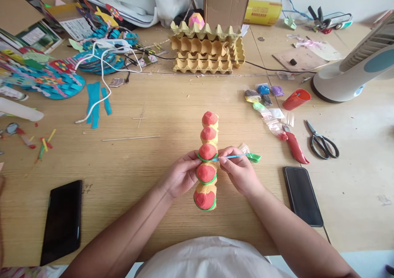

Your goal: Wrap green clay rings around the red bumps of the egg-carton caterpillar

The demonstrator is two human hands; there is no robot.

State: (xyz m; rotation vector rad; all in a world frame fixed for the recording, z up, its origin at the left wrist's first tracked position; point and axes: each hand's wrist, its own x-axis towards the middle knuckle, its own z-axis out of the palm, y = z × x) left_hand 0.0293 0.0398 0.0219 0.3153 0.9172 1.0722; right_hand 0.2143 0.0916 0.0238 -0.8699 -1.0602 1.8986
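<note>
A strip of yellow egg-carton cups [208, 161] lies lengthwise on the wooden table [154, 122], each cup topped with red clay, the nearer ones ringed in green. My left hand [181, 174] grips its left side, fingers closed on it. My right hand [238, 171] pinches a thin blue stick [229, 157], its tip touching the green ring of the third cup. A small bag of green clay [253, 157] lies just right of that hand.
Stacked egg trays [205, 52] and a cardboard box stand behind. Clay bags [264, 101], a red cup [296, 99], a red knife [295, 146], scissors [321, 140] and a phone [302, 195] lie right. Another phone [63, 220] lies left, paper crafts [52, 76] far left, a fan [353, 68] far right.
</note>
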